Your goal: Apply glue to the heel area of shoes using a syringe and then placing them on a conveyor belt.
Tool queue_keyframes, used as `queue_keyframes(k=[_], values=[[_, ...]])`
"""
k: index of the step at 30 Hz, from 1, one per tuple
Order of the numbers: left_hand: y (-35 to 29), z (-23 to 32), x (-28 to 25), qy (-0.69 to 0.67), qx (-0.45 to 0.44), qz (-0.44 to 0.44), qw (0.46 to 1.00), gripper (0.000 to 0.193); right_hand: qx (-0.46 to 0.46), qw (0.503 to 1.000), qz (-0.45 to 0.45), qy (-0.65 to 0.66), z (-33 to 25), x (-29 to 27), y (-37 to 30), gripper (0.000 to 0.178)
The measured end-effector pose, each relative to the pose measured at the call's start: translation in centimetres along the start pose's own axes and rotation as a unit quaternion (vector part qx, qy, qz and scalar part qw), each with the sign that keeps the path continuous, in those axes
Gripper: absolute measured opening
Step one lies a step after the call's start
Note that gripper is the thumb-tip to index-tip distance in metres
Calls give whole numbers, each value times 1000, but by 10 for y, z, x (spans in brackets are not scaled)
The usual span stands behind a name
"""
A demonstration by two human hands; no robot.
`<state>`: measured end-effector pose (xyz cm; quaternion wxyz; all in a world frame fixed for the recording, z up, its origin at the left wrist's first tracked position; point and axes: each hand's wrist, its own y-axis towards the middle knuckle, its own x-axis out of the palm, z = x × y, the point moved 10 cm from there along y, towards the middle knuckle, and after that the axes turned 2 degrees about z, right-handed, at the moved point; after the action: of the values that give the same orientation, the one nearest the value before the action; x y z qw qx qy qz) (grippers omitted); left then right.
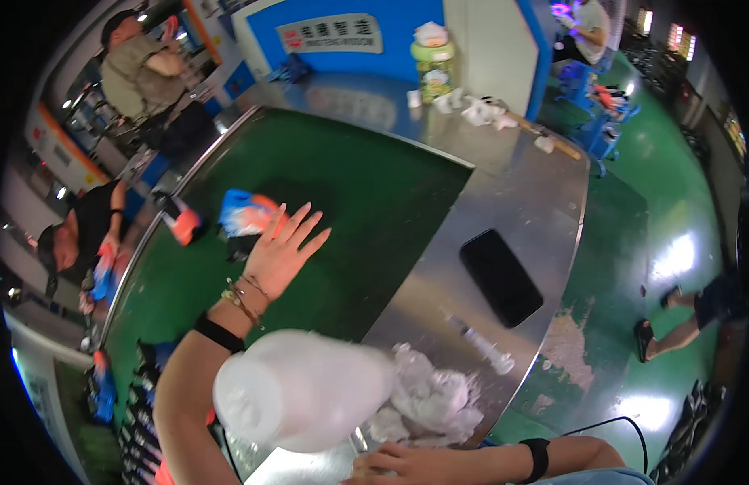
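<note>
My left hand (277,252) reaches over a green conveyor belt (366,174), its fingers spread and nothing gripped. Just beyond the fingers lies a blue, white and orange shoe (244,217) with a black part, blurred and partly hidden by the hand. Another orange and black shoe (179,220) lies farther left on the belt. At the lower edge my right hand (391,465) has its fingers curled; what they hold is hidden. A large white plastic bottle (302,388) is between my arms, with crumpled white wipes (435,396) beside it.
On the metal ledge right of the belt lie a black phone (501,277) and a clear syringe (481,343). A green-labelled jar (433,69) stands at the back beside white scraps (481,111). Two people (144,69) are along the left side; dark items are lined up at lower left.
</note>
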<state>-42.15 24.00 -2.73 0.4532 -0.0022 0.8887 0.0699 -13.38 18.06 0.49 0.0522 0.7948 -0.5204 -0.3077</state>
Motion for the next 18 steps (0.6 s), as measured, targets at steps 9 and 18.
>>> queue_keyframes(k=[9,18], values=[[24,-42,91,13,-68,-192,979,39,133,938,113,298,21,-55,-50,58],[-136,-57,-154,-120,-412,-119,895,45,63,962,213,160,-30,-76,-89,42]])
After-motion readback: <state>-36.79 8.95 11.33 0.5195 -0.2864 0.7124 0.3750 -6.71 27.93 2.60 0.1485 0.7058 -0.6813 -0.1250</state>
